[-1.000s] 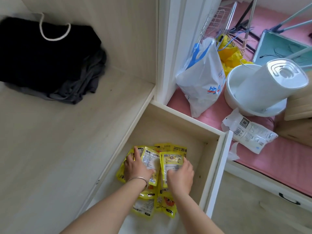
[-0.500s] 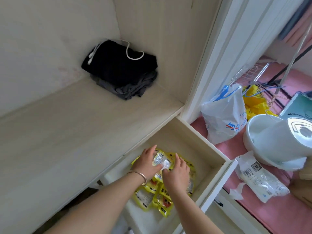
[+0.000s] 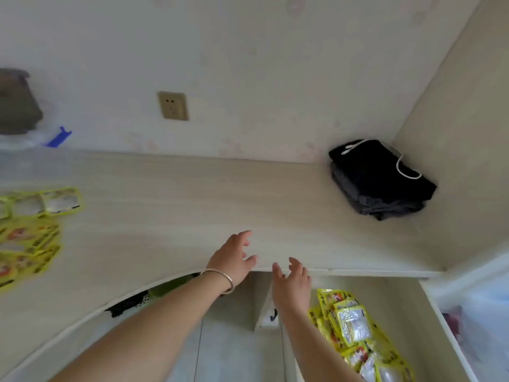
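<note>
Several yellow snack packets (image 3: 355,329) lie in a pile in the open wooden drawer (image 3: 399,307) at the lower right. More yellow packets (image 3: 30,230) lie on the pale wooden desktop (image 3: 192,205) at the far left. My left hand (image 3: 234,259), with a silver bangle on its wrist, hovers over the desktop's front edge with fingers spread and holds nothing. My right hand (image 3: 292,285) is beside it, above the drawer's left side, fingers loosely extended and empty.
Folded black and grey clothes (image 3: 380,180) with a white cord sit in the desk's back right corner. A wall socket (image 3: 173,106) is on the back wall. A clear bag with a blue clip (image 3: 41,136) and a dark object stand at the far left.
Both hands let go of the packets in the drawer and rose to the desktop's edge. The view swung left and up, which brought the wall socket and the left packets into sight.
</note>
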